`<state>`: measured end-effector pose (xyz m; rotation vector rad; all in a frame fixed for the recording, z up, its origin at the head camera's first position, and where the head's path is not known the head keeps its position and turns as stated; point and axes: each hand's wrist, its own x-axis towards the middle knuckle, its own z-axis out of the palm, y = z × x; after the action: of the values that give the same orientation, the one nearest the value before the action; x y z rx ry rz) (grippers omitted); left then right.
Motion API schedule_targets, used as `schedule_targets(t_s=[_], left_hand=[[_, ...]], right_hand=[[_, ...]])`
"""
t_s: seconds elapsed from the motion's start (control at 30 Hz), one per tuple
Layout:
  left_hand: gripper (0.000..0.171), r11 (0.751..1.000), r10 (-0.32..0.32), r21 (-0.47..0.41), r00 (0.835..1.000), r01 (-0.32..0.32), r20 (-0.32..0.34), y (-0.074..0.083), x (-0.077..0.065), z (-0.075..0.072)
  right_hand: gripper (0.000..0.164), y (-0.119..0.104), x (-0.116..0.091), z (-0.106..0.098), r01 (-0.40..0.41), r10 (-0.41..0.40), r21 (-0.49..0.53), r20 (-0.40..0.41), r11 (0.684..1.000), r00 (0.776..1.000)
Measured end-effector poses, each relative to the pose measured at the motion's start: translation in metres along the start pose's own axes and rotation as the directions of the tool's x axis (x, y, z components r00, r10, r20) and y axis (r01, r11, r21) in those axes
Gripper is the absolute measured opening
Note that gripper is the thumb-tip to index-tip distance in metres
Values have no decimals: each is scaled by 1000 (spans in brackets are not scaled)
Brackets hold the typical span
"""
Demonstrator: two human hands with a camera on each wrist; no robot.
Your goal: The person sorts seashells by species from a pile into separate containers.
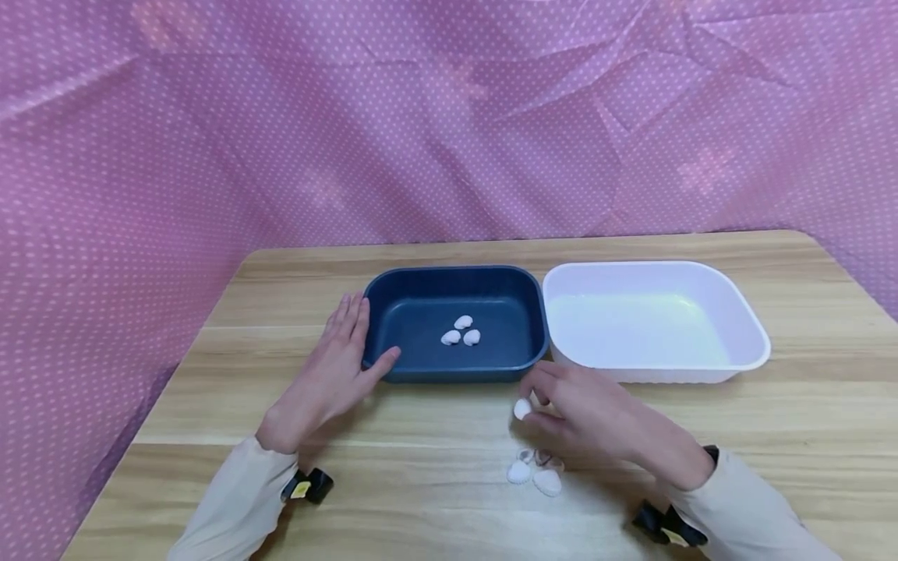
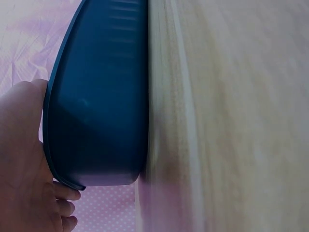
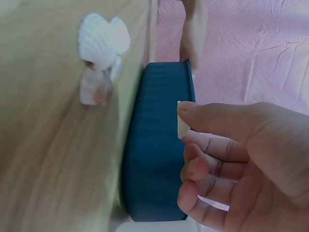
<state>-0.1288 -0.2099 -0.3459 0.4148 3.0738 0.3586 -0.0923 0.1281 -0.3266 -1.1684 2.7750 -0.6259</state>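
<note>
Between thumb and fingertips, my right hand [image 1: 588, 407] pinches a small white seashell [image 1: 522, 408] just in front of the dark blue basin [image 1: 456, 375]. The same seashell [image 3: 182, 121] shows edge-on at the thumb tip in the right wrist view. My left hand [image 1: 335, 365] rests along the basin's left end, its fingers straight against the rim and its thumb at the front corner. Three white shells [image 1: 450, 337] lie inside the basin, a little right of its middle. Several more shells [image 1: 547, 482] sit in a small cluster on the table below my right hand.
A white basin [image 1: 652, 375] stands right beside the blue one, and nothing shows inside it. Both are on a light wooden table [image 1: 421, 483]. Pink dotted cloth [image 1: 421, 140] hangs behind and around the table.
</note>
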Motion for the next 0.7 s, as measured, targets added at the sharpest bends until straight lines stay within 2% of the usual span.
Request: schedule_targets(t_s=[0.37, 0.7], left_hand=[[91, 1000, -3, 7, 1000, 3, 5, 1, 1, -1], [93, 1000, -5, -6, 1000, 5, -4, 0, 0, 0]], right_hand=[[16, 1, 12, -15, 47, -50, -39, -81, 998, 995], [15, 5, 34, -18, -2, -6, -61, -119, 998, 993]])
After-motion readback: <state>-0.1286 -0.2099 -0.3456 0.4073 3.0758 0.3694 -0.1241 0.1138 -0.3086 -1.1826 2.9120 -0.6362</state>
